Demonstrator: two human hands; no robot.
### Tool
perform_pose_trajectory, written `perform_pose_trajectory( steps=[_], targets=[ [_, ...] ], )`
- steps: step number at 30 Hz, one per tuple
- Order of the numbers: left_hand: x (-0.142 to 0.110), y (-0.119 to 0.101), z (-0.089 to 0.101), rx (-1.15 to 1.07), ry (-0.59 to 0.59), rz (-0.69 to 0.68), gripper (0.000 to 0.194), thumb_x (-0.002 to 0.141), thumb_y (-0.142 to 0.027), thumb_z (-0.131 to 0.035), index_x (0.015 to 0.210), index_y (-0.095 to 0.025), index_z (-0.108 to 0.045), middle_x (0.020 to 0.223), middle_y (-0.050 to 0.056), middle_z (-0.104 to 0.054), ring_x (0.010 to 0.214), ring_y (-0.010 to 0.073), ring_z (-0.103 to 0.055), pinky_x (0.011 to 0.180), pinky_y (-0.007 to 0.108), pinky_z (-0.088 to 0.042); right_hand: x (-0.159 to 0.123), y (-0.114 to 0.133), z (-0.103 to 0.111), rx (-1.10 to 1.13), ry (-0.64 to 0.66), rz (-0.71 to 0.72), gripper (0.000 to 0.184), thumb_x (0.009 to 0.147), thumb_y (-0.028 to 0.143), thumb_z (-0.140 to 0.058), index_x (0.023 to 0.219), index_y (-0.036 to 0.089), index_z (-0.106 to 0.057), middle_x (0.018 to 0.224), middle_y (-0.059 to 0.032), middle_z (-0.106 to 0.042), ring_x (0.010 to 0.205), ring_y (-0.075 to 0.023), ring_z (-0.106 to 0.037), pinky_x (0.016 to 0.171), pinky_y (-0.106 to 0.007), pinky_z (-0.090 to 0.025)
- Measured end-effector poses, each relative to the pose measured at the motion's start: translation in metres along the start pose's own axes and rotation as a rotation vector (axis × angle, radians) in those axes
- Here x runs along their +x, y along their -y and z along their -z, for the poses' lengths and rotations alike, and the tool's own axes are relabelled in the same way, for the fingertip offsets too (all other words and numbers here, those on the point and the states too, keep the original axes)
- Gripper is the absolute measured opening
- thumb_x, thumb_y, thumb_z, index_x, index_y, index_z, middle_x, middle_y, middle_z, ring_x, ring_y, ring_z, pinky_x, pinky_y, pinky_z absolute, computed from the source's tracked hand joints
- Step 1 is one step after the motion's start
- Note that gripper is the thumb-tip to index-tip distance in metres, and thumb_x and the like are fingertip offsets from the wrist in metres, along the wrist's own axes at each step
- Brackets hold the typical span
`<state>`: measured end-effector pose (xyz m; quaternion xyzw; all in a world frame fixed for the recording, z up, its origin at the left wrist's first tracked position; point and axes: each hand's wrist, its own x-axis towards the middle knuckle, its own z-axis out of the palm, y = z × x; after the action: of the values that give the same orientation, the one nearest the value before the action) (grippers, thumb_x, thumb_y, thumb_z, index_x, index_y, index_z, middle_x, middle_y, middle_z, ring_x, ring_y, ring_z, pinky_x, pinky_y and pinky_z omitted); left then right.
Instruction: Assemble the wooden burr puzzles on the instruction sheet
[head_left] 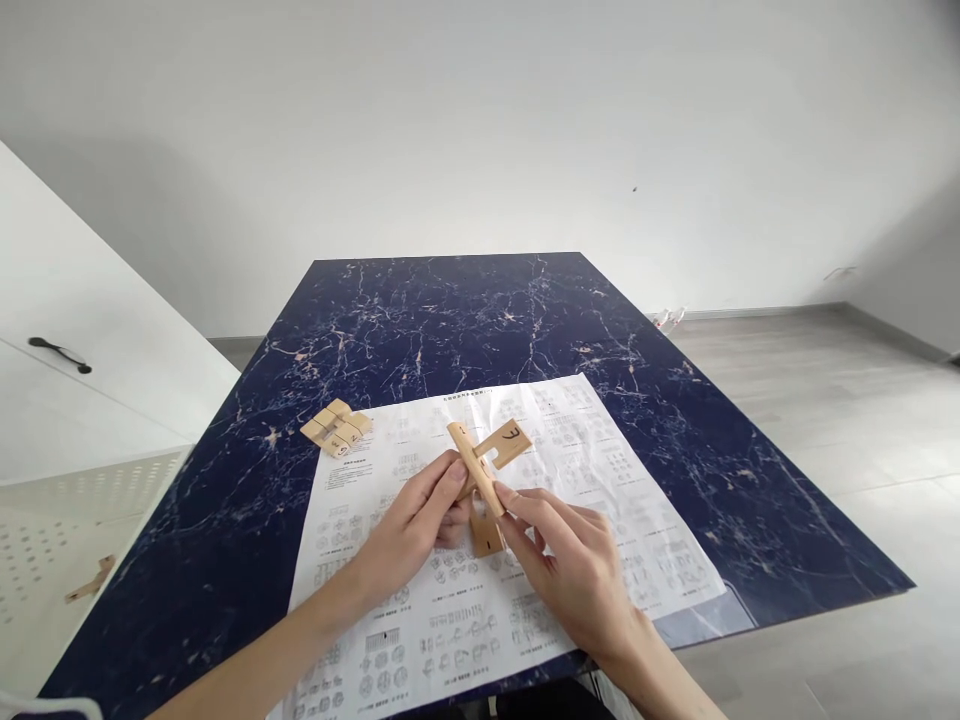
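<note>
Both hands are closed on a few light wooden puzzle pieces (478,468) fitted across one another above the paper. One notched piece (511,440) with a dark numeral points up to the right. My left hand (431,505) pinches the joined pieces from the left. The fingertips of my right hand (566,550) grip the lower right end of the slanting piece. Another wooden piece (486,535) with a dark mark shows below, between the hands; fingers hide part of it. Under everything lies a creased white instruction sheet (600,450) printed with small diagrams.
A group of numbered wooden pieces (337,428) sits at the sheet's upper left corner. The dark blue marbled table (450,310) reaches toward a white wall. A white cabinet (112,330) stands at left. A wooden piece (91,580) lies on a perforated white surface (45,560) lower left.
</note>
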<state>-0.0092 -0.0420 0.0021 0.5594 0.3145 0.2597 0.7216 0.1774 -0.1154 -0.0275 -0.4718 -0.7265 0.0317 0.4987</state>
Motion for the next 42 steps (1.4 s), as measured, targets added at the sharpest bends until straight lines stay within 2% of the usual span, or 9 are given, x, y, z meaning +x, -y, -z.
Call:
perform_pose_trajectory(
  steps=[3,11,15,19,28,33,42],
  targets=[
    [0.000,0.001,0.000,-0.037,-0.013,-0.001,0.047,0.105,-0.065,-0.055,0.088,-0.022,-0.043,0.068,-0.010,-0.030,0.054,0.0079,-0.021,0.052,0.027,-0.020,0.001,0.000,-0.002,0.007,0.001,-0.003,0.018,0.109,0.013,-0.061,0.124,0.017,-0.070,0.093,-0.0063,-0.082,0.064,-0.0130,-0.072,0.054,-0.024,-0.055],
    [0.002,0.005,0.003,-0.167,0.013,-0.025,0.048,0.106,-0.062,-0.057,0.085,-0.023,-0.040,0.067,-0.010,-0.026,0.054,0.0074,-0.018,0.052,0.028,-0.016,0.010,0.008,-0.006,-0.034,-0.038,0.011,0.013,0.106,0.010,-0.065,0.115,0.016,-0.071,0.087,-0.0048,-0.081,0.057,-0.0121,-0.067,0.052,-0.026,-0.054],
    [0.002,0.003,0.004,-0.187,-0.004,-0.016,0.048,0.105,-0.066,-0.057,0.089,-0.022,-0.045,0.066,-0.011,-0.026,0.053,0.0075,-0.018,0.052,0.028,-0.016,0.014,0.012,-0.010,-0.057,-0.055,-0.003,0.014,0.104,0.009,-0.067,0.115,0.016,-0.071,0.090,-0.0052,-0.082,0.055,-0.0111,-0.066,0.052,-0.025,-0.054],
    [0.001,0.001,0.004,-0.200,-0.036,0.009,0.051,0.102,-0.069,-0.059,0.091,-0.021,-0.048,0.066,-0.011,-0.027,0.053,0.0075,-0.019,0.052,0.028,-0.017,0.019,0.017,-0.014,-0.107,-0.115,-0.007,0.010,0.104,0.009,-0.067,0.107,0.018,-0.071,0.084,-0.0030,-0.081,0.050,-0.0094,-0.061,0.049,-0.023,-0.051],
    [0.000,0.003,0.007,-0.277,-0.030,0.039,0.050,0.101,-0.068,-0.060,0.089,-0.022,-0.047,0.065,-0.011,-0.026,0.053,0.0073,-0.018,0.052,0.027,-0.017,0.019,0.018,-0.023,-0.165,-0.152,-0.018,0.010,0.106,0.013,-0.065,0.109,0.019,-0.072,0.084,-0.0033,-0.081,0.053,-0.0105,-0.065,0.049,-0.023,-0.051],
    [0.000,0.005,0.008,-0.312,-0.023,0.034,0.048,0.102,-0.067,-0.062,0.091,-0.021,-0.049,0.066,-0.011,-0.026,0.052,0.0070,-0.018,0.052,0.027,-0.017,0.018,0.018,-0.022,-0.174,-0.145,-0.005,0.013,0.105,0.010,-0.067,0.115,0.017,-0.071,0.082,-0.0024,-0.079,0.054,-0.0105,-0.067,0.050,-0.022,-0.052],
    [0.001,0.004,0.008,-0.306,-0.001,0.039,0.049,0.101,-0.067,-0.063,0.090,-0.021,-0.050,0.065,-0.011,-0.026,0.052,0.0067,-0.017,0.051,0.026,-0.016,0.019,0.019,-0.019,-0.155,-0.129,-0.027,0.014,0.104,0.008,-0.066,0.112,0.018,-0.071,0.079,-0.0023,-0.078,0.055,-0.0116,-0.068,0.051,-0.023,-0.052]
  ],
)
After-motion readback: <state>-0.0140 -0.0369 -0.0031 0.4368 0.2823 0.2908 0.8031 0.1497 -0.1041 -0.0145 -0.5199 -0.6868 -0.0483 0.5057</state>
